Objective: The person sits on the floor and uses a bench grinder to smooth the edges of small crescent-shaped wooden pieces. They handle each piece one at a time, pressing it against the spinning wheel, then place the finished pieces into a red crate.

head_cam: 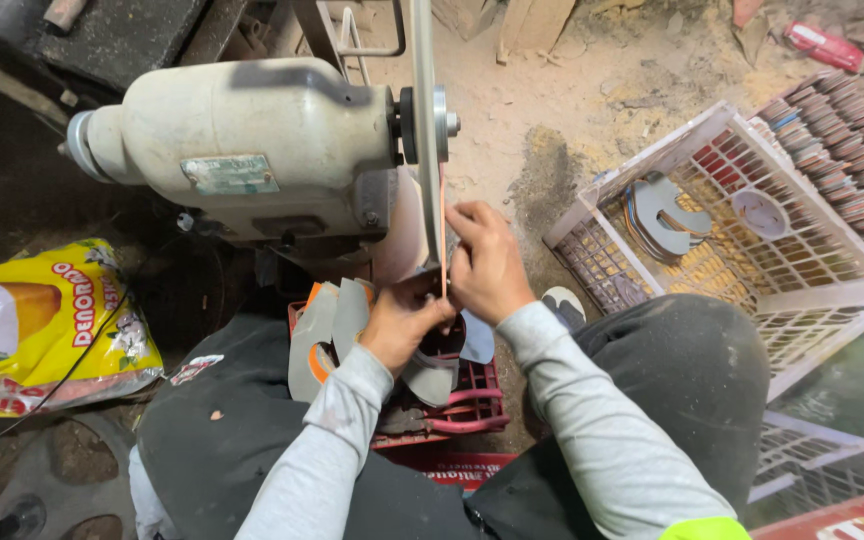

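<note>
Both hands, left hand [404,318] and right hand [487,265], fingers clamped, press a flat grey curved piece [430,378] against the thin spinning metal disc [426,130] of a cream-painted motor [242,145] above a red plastic crate [467,405].

Grey flat piece [432,375] against upright disc [428,130]

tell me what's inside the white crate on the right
Inside the white crate lie a few curved grey cut-out pieces and one round grey disc. Its mesh floor shows red and yellow underneath; what that is stays hidden.
</note>
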